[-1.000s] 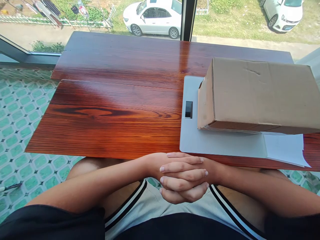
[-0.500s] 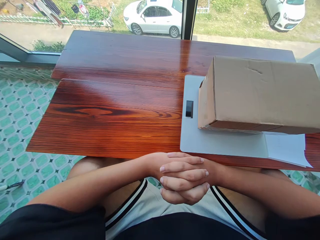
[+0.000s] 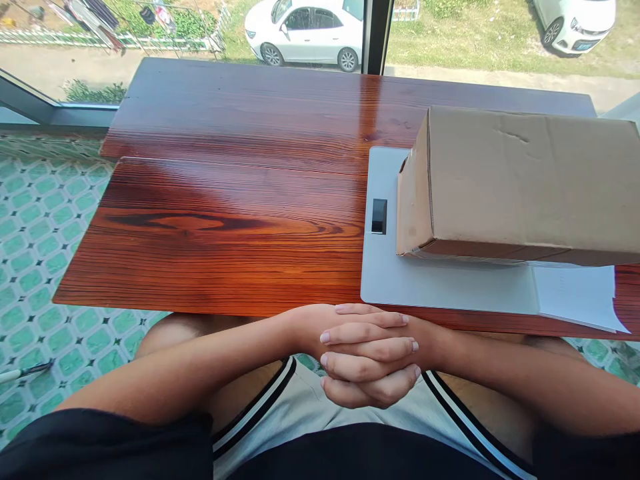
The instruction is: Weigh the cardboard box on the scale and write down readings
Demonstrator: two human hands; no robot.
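Observation:
In front of my lap, just below the table's near edge, my left hand (image 3: 314, 328) and my right hand (image 3: 419, 335) are clasped with their fingers interlaced. No object shows in either; the palms are hidden. Beyond them, to the right, a brown cardboard box (image 3: 530, 180) lies on a pale flat slab with a small dark display (image 3: 379, 217), which looks like a scale (image 3: 450, 287). White paper sheets (image 3: 575, 293) stick out from under the box, beside the slab's right end.
The glossy reddish-brown wooden table (image 3: 225, 260) has two boards, the back one offset. Behind it stand windows with a dark frame post (image 3: 373, 40). Green-and-white patterned tiles (image 3: 45, 253) cover the floor. A thin pen- or brush-like item (image 3: 25, 372) shows at the lower left.
The view has shifted very slightly, so the box and the table sit a little differently in the picture. My hands stay clasped in the same place.

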